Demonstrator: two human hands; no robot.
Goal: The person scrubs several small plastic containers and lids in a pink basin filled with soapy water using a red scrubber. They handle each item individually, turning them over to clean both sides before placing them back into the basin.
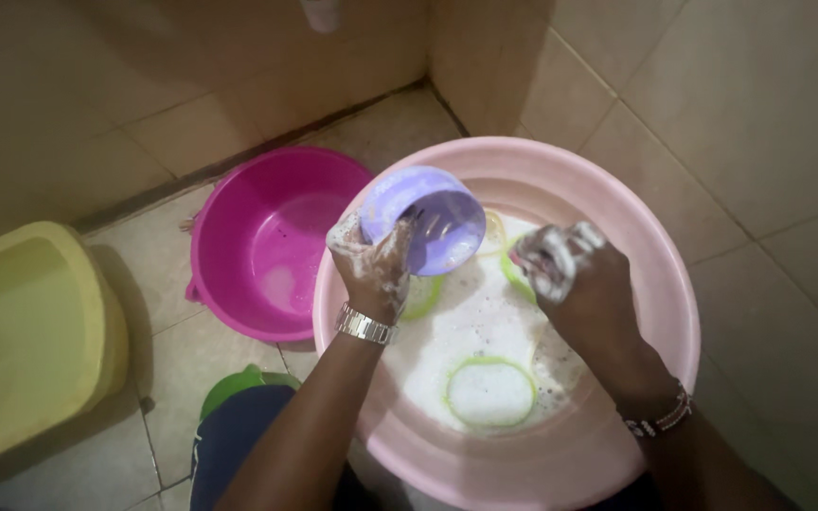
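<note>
Gripping a lilac plastic bowl (425, 225) by its rim, the left hand (375, 267) is seen soapy and closed around it, with the bowl tilted on its side above the suds, opening turned toward the right. A metal watch (365, 325) is worn on that wrist. The right hand (570, 270) is bunched shut, foam-covered, just right of the bowl; what it clutches cannot be told. A beaded bracelet (660, 419) is worn on the right wrist. Both hands are held over a large pale pink basin (660, 284) filled with foamy water, where green-rimmed dishes (490, 391) are partly sunk. A magenta basin (272, 241) is set just left, touching the pink one. A yellow tub (26, 331) is placed further left on the tiled floor (769, 123).
</note>
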